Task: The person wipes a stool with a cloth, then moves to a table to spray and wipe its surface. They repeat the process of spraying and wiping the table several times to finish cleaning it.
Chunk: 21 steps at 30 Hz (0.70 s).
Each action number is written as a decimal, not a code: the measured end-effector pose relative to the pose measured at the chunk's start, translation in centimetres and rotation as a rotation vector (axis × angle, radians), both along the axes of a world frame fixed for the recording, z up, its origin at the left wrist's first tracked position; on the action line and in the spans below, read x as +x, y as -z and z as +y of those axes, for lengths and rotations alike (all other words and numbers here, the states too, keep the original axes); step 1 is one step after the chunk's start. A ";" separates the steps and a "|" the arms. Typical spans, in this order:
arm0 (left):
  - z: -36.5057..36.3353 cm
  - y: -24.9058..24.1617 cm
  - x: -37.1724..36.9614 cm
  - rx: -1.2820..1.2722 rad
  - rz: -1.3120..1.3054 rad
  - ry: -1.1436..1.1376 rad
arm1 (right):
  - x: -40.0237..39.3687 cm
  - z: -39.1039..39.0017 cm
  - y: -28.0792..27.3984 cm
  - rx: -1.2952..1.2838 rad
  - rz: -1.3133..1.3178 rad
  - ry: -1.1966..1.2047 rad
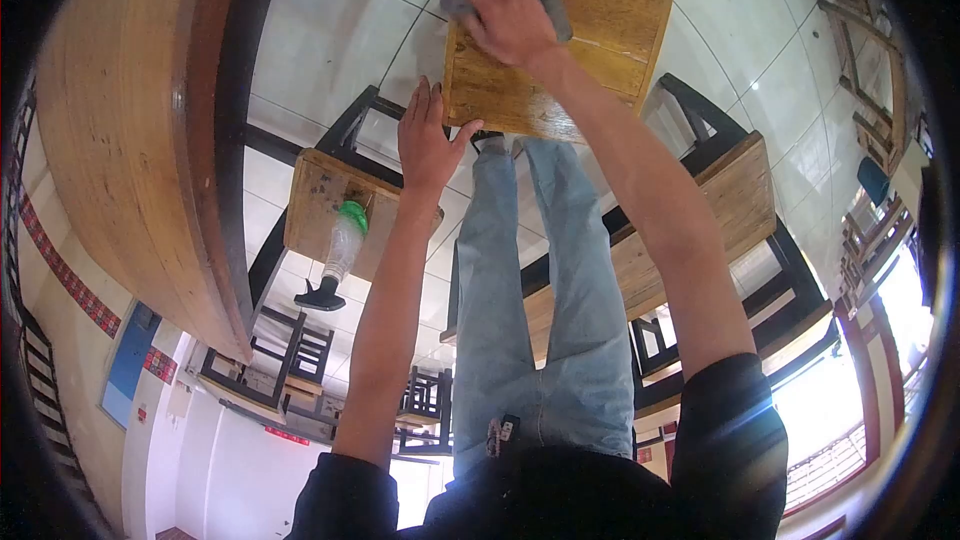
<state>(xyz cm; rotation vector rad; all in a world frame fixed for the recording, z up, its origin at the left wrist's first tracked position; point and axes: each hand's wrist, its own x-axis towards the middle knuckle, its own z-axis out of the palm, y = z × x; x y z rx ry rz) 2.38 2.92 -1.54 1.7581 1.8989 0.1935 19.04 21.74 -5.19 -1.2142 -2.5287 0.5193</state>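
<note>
A grey cloth (548, 2) lies over the far left corner of a wooden stool or small table top (610, 25). My right hand (500, 10) rests flat on the cloth, fingers stretched out over it and slightly blurred. At the near left corner of the same wooden top is my left hand (430, 145), its fingers extended and its thumb reaching to the edge. Nothing shows in my left hand. Part of the cloth is covered by my right hand.
A spray bottle (345, 240) with a green band lies on a wooden chair seat (315, 202) at left. A large wooden tabletop (120, 130) fills the left side. Another wooden bench or chair (735, 185) stands at right. Pale floor tiles (330, 30) surround the furniture.
</note>
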 end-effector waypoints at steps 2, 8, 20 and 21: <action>0.1 -0.1 -0.4 -0.043 -0.011 0.007 | -0.6 -2.4 -0.6 -0.044 0.012 -0.021; -2.2 0.2 -2.9 -0.024 -0.079 0.041 | -1.9 -12.5 -3.2 -0.266 0.080 -0.079; -1.5 -1.6 1.2 0.032 -0.007 0.305 | 7.0 -21.0 -2.6 -0.233 -0.185 0.164; -1.3 -1.5 1.3 0.035 -0.010 0.310 | 9.1 -21.6 -2.6 -0.274 -0.250 0.268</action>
